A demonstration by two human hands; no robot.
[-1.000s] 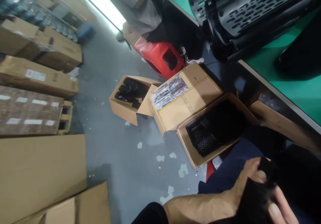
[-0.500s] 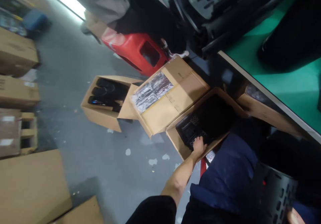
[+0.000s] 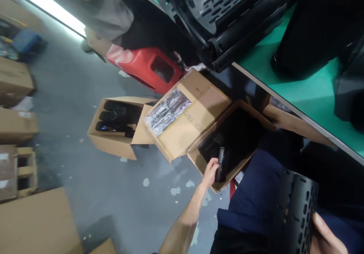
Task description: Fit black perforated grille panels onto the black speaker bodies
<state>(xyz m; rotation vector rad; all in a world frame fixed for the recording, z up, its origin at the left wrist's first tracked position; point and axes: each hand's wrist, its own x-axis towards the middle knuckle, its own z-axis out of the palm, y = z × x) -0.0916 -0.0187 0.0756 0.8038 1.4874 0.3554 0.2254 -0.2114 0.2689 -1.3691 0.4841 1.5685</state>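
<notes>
Left hand [image 3: 211,169], lower centre of frame: arm stretched out long and bare from the bottom edge, fingers closed round a slim black plastic part [image 3: 220,163] that stands on end at the near lip of an open cardboard box [image 3: 206,165]. Box interior is dark; a black slotted piece shows inside, the rest cannot be made out.

Right hand [image 3: 324,235], lower right corner: cut off by the frame edge, palm and thumb against a curved black plastic panel [image 3: 301,212] punched with rows of oblong slots, which rests over a dark blue lap. Grip looks closed on the panel's edge; fingers are hidden behind it.

Just left of the open box: a shut cardboard carton [image 3: 193,121] with a crinkled clear plastic bag [image 3: 167,111] on its top. Further left, a smaller open carton [image 3: 113,132] with glossy black rounded parts. Red plastic stool [image 3: 142,66] lies above, on grey concrete floor [image 3: 85,193] flecked with white.

Upper right: green desk [image 3: 313,90], carrying a large black slotted shell [image 3: 227,7]. Another person's grey sleeve [image 3: 108,7] at top left, partly cut off.
</notes>
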